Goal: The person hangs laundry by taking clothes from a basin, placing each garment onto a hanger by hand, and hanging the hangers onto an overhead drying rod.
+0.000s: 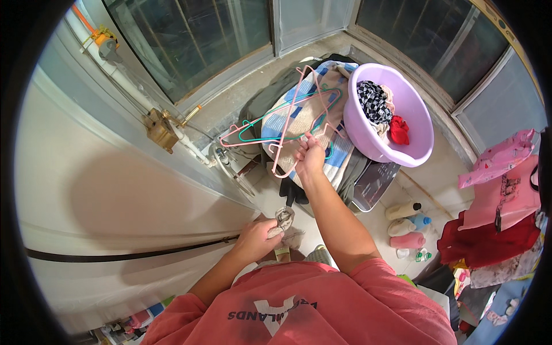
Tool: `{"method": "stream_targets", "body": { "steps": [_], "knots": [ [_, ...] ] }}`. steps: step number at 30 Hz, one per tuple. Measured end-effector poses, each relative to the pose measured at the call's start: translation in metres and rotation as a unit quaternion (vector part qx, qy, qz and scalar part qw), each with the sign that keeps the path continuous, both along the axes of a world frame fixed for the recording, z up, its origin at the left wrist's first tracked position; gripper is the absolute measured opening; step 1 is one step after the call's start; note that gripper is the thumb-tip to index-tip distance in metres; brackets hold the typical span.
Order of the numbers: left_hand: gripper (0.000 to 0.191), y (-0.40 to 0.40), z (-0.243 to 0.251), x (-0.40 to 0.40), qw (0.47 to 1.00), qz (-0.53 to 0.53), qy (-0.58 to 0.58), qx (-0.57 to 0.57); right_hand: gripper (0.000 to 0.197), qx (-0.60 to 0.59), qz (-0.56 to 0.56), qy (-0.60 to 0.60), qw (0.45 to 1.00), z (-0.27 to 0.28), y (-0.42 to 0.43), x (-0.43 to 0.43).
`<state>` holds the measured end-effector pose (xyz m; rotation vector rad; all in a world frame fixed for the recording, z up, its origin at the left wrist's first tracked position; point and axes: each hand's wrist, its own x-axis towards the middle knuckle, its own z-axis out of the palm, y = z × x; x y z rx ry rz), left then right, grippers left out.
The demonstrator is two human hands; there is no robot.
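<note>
My right hand (311, 156) reaches forward, its fingers curled on a pink clothes hanger (288, 110). Other hangers, pink and a teal one (263, 139), lie tangled around it. They rest on a blue, white and beige checked towel (297, 125) spread over a dark heap. Close to my body, my left hand (258, 238) grips a bunched light cloth (283, 221) with dark marks. Beside the towel, on the right, a lilac plastic basin (412, 116) holds a black-and-white patterned garment (373, 101) and a red cloth (399, 130).
Several bottles (407, 240) stand on the tiled floor at right. Clothes, including a pink garment (506, 194), hang at the right edge. At left are a white pipe (125, 82), a brass fitting (160, 129) and a large pale surface (108, 194). Windows (194, 39) lie beyond.
</note>
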<state>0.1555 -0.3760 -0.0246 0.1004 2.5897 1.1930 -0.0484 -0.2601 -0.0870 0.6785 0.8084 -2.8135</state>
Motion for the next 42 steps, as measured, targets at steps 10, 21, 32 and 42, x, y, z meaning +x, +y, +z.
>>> {"method": "stream_targets", "body": {
  "steps": [10,21,32,42],
  "knots": [
    [0.031,0.006,-0.014,0.011,0.978,-0.053,0.166,-0.11,0.01,0.097,0.19,0.11,0.971,0.074,-0.001,0.074],
    [0.033,0.003,0.015,-0.025,0.795,0.085,-0.322,0.507,0.04,0.403,0.105,0.274,0.867,0.14,0.127,0.161],
    [0.062,0.125,0.078,-0.024,0.577,-0.338,-0.425,0.61,0.037,0.285,0.064,0.127,0.948,0.142,0.236,0.241],
    [0.07,0.275,0.01,-0.024,0.943,-0.33,0.032,-0.028,0.034,0.341,0.028,0.025,0.939,0.143,0.261,0.289]
  ]
}}
